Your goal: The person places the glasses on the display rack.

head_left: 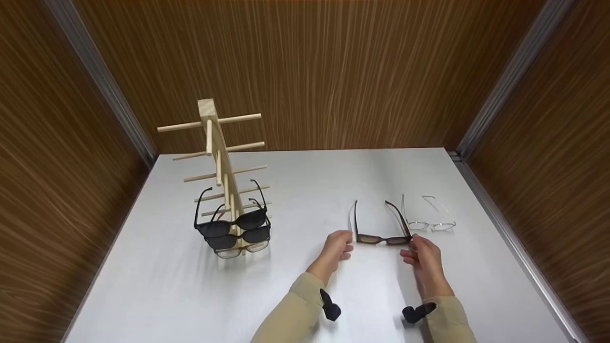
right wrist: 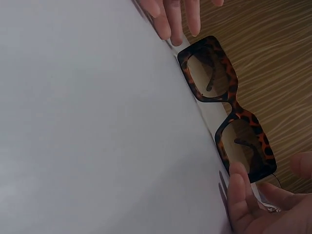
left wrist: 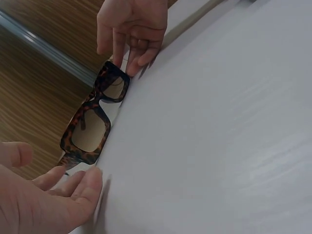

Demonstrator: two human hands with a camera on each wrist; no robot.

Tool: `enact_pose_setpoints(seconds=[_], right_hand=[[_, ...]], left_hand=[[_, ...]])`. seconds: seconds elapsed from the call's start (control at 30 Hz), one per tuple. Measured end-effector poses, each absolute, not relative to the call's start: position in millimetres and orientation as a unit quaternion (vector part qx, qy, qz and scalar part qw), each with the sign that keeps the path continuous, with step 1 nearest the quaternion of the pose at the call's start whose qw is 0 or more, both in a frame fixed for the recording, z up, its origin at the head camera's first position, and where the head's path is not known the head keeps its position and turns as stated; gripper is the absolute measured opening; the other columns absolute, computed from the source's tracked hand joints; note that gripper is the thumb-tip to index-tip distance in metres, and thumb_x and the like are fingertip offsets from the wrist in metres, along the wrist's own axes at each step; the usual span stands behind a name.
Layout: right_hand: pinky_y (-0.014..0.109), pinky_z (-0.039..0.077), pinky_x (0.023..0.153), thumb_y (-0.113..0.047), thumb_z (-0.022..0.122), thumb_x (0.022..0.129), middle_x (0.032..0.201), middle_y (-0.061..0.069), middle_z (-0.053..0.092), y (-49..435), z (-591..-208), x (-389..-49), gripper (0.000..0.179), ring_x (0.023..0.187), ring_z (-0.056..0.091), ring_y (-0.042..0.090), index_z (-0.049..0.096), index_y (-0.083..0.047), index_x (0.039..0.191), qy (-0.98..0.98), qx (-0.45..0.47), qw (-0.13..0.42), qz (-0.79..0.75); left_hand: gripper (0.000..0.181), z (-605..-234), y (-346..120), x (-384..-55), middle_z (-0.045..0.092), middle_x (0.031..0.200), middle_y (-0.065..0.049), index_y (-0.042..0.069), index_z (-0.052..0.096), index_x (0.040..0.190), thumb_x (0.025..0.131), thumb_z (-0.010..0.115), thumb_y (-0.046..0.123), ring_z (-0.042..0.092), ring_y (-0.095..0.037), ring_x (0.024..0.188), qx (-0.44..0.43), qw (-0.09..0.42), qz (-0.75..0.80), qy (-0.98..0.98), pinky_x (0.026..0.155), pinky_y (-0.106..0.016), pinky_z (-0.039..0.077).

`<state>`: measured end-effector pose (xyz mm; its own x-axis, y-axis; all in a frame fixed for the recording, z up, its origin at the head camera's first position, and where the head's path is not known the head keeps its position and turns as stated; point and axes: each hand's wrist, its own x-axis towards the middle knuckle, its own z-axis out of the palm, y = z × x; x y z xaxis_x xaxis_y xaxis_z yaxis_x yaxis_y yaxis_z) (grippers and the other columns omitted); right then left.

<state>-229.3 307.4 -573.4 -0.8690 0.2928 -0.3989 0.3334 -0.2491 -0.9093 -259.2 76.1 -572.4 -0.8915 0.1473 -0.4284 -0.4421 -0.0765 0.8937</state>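
Tortoiseshell sunglasses (head_left: 384,239) with brown lenses stand on the white table, their temples unfolded toward the back. My left hand (head_left: 336,247) is beside their left end, fingers loosely bent and thumb apart from them, nothing in its grasp. At the opposite end is my right hand (head_left: 425,259), its fingertips close to the frame's corner. In the right wrist view, the fingers (right wrist: 237,187) of that hand overlap the lower lens edge, with the thumb held away; whether they touch is unclear. Thin metal-rimmed eyeglasses (head_left: 431,226) lie just behind, to the right.
A wooden eyewear rack (head_left: 219,143) with several pegs stands at the left. On its lower pegs hang black sunglasses (head_left: 214,228), a second dark pair (head_left: 221,242) and clear-lensed glasses (head_left: 228,254). Wood-grain panels (head_left: 305,76) enclose the white table (head_left: 305,190) at the back and sides.
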Motion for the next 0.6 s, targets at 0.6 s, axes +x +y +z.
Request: enact_pose_setpoints(seconds=[0.6], right_hand=[[0.027, 0.054, 0.058, -0.025, 0.046, 0.097, 0.101, 0.015, 0.047, 308.0, -567.1, -245.5, 0.057, 0.060, 0.059, 0.012, 0.029, 0.011, 0.137, 0.669, 0.270, 0.084, -0.688]], left_hand=[[0.034, -576.5, 86.9, -272.8, 0.060, 0.093, -0.011, -0.002, 0.055, 0.111, 0.092, 0.052, 0.026, 0.061, -0.019, 0.076, -0.154, 0.230, 0.707, 0.651, 0.065, -0.030, 0.053]])
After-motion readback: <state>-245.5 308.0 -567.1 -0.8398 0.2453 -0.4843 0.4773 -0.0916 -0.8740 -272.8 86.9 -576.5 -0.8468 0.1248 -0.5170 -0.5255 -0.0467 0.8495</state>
